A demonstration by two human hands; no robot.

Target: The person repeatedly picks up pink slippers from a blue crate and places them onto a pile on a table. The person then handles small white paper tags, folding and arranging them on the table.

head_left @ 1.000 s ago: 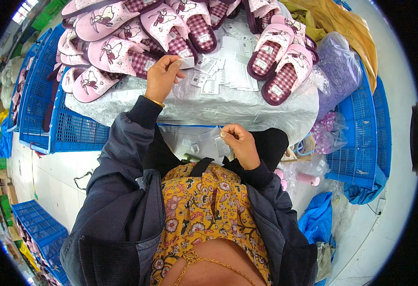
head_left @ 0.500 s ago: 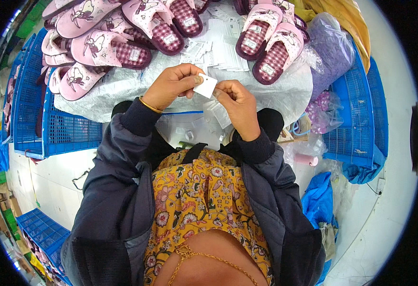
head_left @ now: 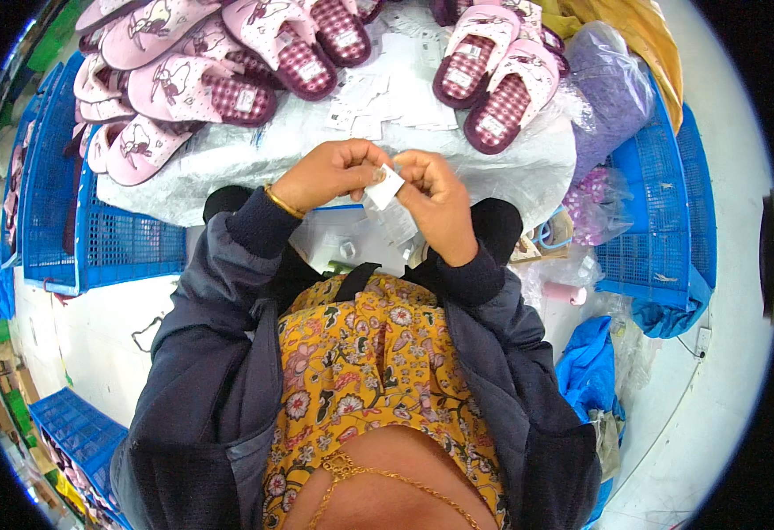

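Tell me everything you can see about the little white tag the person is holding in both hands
The tag is a small, flat white rectangle that looks like paper or thin card, held tilted with one corner up. The left hand pinches its left edge and the right hand its right edge, so fingers cover part of it. It sits just above the lap, in front of a white sheet strewn with similar loose tags and pink slippers. Any print on it is too small to tell.

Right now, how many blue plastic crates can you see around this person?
3, perhaps more hidden. One blue crate stands at the person's left beside the slippers, one blue crate at the right under bags, and one blue crate lower left on the floor.
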